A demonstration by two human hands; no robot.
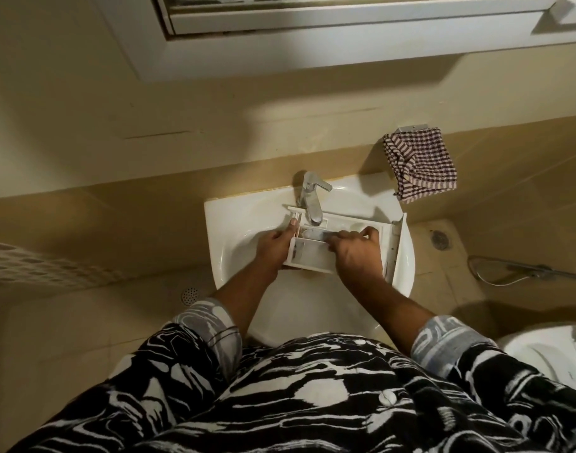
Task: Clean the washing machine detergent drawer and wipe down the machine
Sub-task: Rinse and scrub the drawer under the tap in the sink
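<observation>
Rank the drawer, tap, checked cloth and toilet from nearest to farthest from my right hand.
1. Drawer, in the sink, under the right hand.
2. Tap, just behind the drawer, toward the left.
3. Checked cloth, hanging on the wall, back right.
4. Toilet, low on the far right.

Tap point(311, 199): it is hanging over the back of the drawer point(312, 258), blocking the way straight down.
Left of the tap: the left hand point(275, 243) is gripping the drawer's end; bare sink point(234, 220) is lying open past it.
Right of the tap: the right hand point(355, 253) is covering the drawer's middle.
Behind the tap: the wall point(280, 142) is closing the way.
</observation>
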